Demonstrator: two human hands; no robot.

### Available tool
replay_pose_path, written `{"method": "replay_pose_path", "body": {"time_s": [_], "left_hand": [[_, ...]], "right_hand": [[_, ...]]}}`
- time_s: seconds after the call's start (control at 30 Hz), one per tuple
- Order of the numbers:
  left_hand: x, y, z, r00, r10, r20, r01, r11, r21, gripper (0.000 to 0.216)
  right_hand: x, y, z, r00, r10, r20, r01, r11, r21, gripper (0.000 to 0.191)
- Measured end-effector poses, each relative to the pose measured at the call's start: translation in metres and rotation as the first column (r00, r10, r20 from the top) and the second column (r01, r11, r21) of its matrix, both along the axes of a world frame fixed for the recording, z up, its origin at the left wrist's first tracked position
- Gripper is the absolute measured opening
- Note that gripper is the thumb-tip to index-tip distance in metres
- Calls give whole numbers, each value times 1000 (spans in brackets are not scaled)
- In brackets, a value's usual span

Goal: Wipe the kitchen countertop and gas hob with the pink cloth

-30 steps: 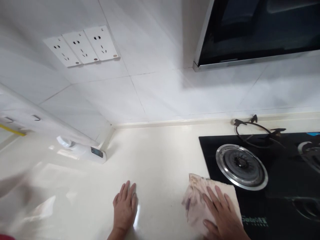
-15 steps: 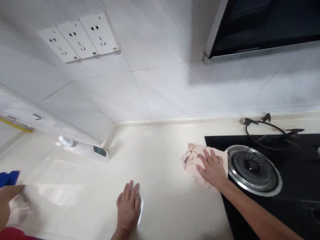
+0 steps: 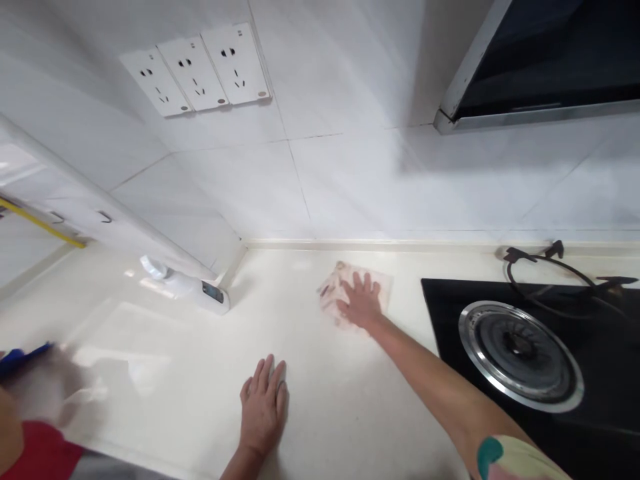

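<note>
My right hand [image 3: 361, 301] lies spread and flat on a pale pink cloth [image 3: 334, 285], pressing it against the white countertop [image 3: 320, 400]. Dark and brownish stains mark the cloth's left part. The cloth is on the counter left of the black gas stove [image 3: 440, 300], apart from the stove's edge. Near the front of the counter, my left hand [image 3: 263, 407] rests palm down with fingers stretched out and nothing in it.
Another person in red [image 3: 47, 453] is at the far left, beside a blurred blue item [image 3: 23, 360]. A white handheld device [image 3: 187, 290] lies by the corner wall. A pot stand [image 3: 550, 280] sits behind the burner [image 3: 520, 353], below a dark range hood [image 3: 550, 60].
My right hand has slid left with the cloth, off the stove's edge onto the counter. My left hand stays put on the counter. The view has shifted slightly left.
</note>
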State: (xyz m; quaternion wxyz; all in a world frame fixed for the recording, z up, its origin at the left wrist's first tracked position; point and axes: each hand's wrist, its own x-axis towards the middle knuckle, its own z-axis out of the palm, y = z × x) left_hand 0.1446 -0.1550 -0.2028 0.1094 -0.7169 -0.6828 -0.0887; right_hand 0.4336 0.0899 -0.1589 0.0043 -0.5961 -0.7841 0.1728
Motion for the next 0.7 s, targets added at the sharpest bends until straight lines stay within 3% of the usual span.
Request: {"method": "replay_pose_path", "body": {"time_s": [0.13,0.27,0.4,0.5,0.6,0.7], "left_hand": [[-3,0,-2,1000,-18,3,18,1000,16,44],[-8,-2,-4,999,-55,-1,55,998,28,45],[-9,-3,-4,999,-47,18,47,998,29,48],[-7,-1,-3,999,-27,25,27,999,25,46],[-5,0,-2,999,-7,46,6,1000,10,46],[-4,0,-1,997,7,71,-7,1000,8,46]], "right_hand": [[-62,-62,9,963,251,-102,-248,968,42,74],[-73,-142,0,859,454,-237,-423,890,171,64],[-28,-202,-17,767,556,-319,-497,830,252,58],[22,-221,-23,759,570,-313,-511,821,256,54],[63,-213,-26,818,508,-270,-456,859,233,46],[89,-180,-30,916,346,-203,-299,926,229,38]]}}
